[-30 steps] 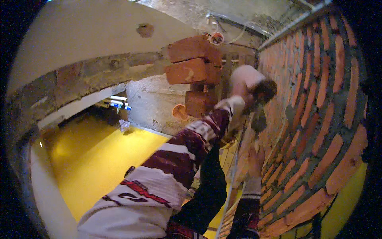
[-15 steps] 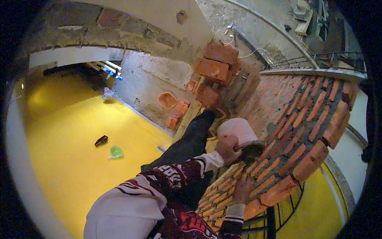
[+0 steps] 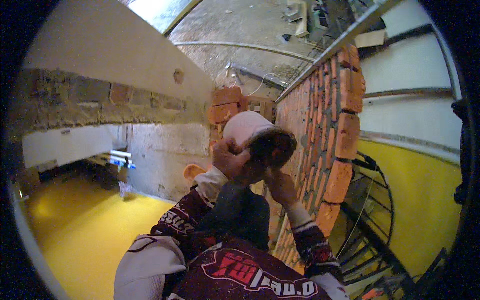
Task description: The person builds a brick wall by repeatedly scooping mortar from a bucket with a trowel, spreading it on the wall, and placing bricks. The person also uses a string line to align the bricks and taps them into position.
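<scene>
A whitish bucket (image 3: 245, 123) is tilted on its side in front of me, its dark, dirty mouth turned toward the lower right. My left hand (image 3: 231, 159) is closed on the bucket by its rim. Just below the mouth, my right hand (image 3: 281, 186) has its fingers curled in shadow; whatever they grip, if anything, I cannot make out. Close by on the right rises a red brick wall (image 3: 320, 130) with grey mortar joints. The bucket's inside is too dark to read.
Stacked red bricks (image 3: 225, 106) stand beyond the bucket. An orange rounded piece (image 3: 192, 171) lies left of my forearm. Yellow floor (image 3: 100, 225) spreads at lower left. Past the wall's right side are black metal stairs (image 3: 372, 250) and a yellow surface (image 3: 425, 210).
My view has swung toward the right. Both hands and the bucket are raised and closer to my body, off the brickwork where the bucket's mouth was tipped. The mouth faces me more.
</scene>
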Motion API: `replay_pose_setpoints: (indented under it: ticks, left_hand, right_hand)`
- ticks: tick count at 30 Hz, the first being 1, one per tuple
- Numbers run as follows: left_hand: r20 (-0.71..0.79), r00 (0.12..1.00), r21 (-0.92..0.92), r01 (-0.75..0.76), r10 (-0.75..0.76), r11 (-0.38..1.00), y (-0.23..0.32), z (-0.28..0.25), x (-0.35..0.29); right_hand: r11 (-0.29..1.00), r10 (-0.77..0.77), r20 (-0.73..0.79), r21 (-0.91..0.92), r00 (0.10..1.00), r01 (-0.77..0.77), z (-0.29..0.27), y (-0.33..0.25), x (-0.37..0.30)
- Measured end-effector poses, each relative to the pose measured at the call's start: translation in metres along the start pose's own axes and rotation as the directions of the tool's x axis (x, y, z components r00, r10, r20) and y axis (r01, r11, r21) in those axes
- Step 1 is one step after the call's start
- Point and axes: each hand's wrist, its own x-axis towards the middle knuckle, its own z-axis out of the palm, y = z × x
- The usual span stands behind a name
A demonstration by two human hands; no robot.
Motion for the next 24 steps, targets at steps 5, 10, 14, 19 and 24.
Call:
replay_pose_setpoints:
  ticks: [5, 10, 14, 19, 24]
  left_hand:
    - [-0.032, 0.991, -0.191, 0.119, -0.127, 0.974, 0.021, -0.026, 0.029]
    - [-0.110, 0.991, -0.139, 0.066, -0.082, 0.988, 0.025, -0.068, 0.042]
    - [-0.039, 0.994, -0.488, 0.070, -0.102, 0.870, 0.037, -0.067, 0.034]
    - [0.019, 0.998, -0.524, 0.055, -0.053, 0.850, 0.075, -0.049, 0.023]
    - [0.129, 0.988, -0.665, 0.150, -0.085, 0.731, 0.100, -0.051, 0.039]
  right_hand:
    - [0.980, -0.196, 0.071, 0.007, 0.978, 0.196, 0.009, -0.041, -0.014]
    - [0.955, -0.116, 0.031, -0.271, 0.993, 0.120, -0.042, -0.098, -0.046]
    - [0.944, -0.092, -0.144, -0.327, 0.985, 0.041, -0.096, -0.105, -0.061]
    - [0.986, -0.153, -0.225, -0.094, 0.962, 0.135, -0.087, -0.099, -0.035]
    - [0.957, -0.110, -0.105, -0.281, 0.988, 0.076, -0.094, -0.090, -0.080]
